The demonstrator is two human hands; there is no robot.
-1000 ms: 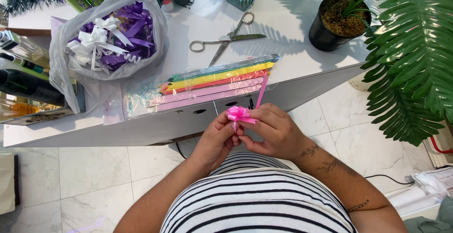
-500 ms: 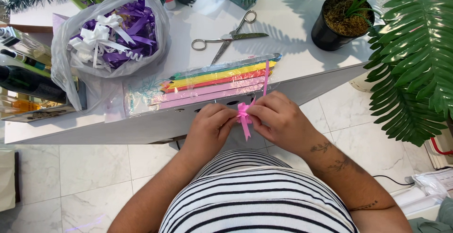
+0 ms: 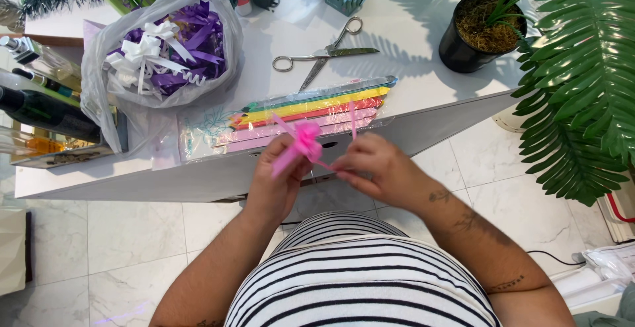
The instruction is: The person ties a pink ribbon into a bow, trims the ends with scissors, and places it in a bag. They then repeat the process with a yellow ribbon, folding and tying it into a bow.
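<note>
Left hand is closed around a pink ribbon bow, pinching it from below between thumb and fingers. Right hand is pinched on the thin pink ribbon tail that runs from the bow, fingertips drawn together. Both hands are held in front of the body, just off the near edge of the white surface, the bow between them and slightly toward the left hand.

Just beyond the bow, a clear packet of ribbon strips in green, yellow, red and pink lies flat on the surface. Scissors lie past the packet, blades partly apart. To the left sits a clear plastic bag of purple and white bows. Dark bottles lie at the far left edge. A potted plant stands at the right, with large green fronds overhanging the tiled floor.
</note>
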